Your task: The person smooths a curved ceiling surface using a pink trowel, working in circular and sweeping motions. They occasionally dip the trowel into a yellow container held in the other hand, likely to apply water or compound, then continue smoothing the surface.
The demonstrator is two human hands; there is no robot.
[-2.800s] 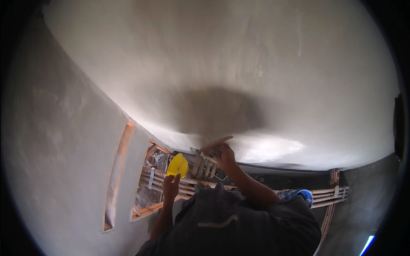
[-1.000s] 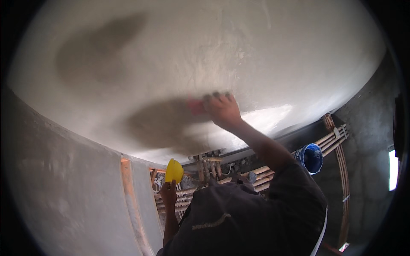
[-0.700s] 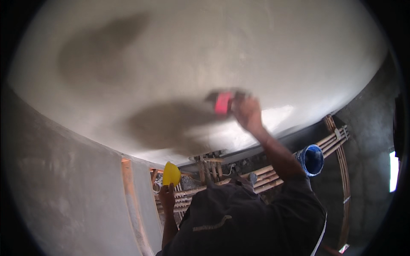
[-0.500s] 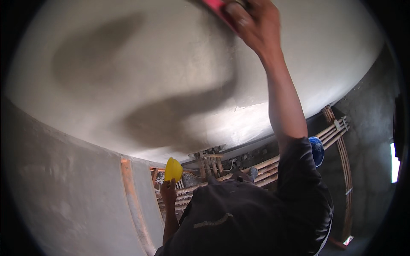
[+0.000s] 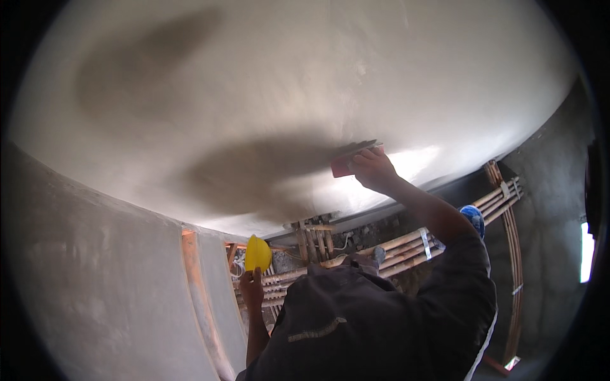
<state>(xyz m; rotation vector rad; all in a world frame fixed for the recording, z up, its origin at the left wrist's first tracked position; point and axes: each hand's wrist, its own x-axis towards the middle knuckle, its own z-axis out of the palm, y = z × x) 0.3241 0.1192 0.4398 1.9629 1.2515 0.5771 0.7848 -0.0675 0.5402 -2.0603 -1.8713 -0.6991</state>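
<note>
My right hand (image 5: 373, 170) is closed around a red plastering float (image 5: 343, 166), its dark edge against or very close to the smooth grey plastered wall (image 5: 267, 82). The arm is bent and raised in front of me. Low on the left, my left hand (image 5: 252, 287) grips a yellow, rounded, plastic-looking piece (image 5: 258, 254) by its lower end, apart from the wall. What kind of tool the yellow piece is cannot be told. Dark shadows lie across the plaster, and a bright patch shows beside the float.
Bamboo poles (image 5: 406, 249) run as scaffolding below me, with upright poles (image 5: 512, 260) at the right. A blue rounded container (image 5: 472, 219) is beside my right arm. Another grey wall (image 5: 108, 273) stands left, with an orange-brown wooden strip (image 5: 198, 286). Rubble lies under the poles.
My right hand has come down from the upper part of the wall with the red float, and the elbow is now bent. My left hand and the yellow piece have hardly moved.
</note>
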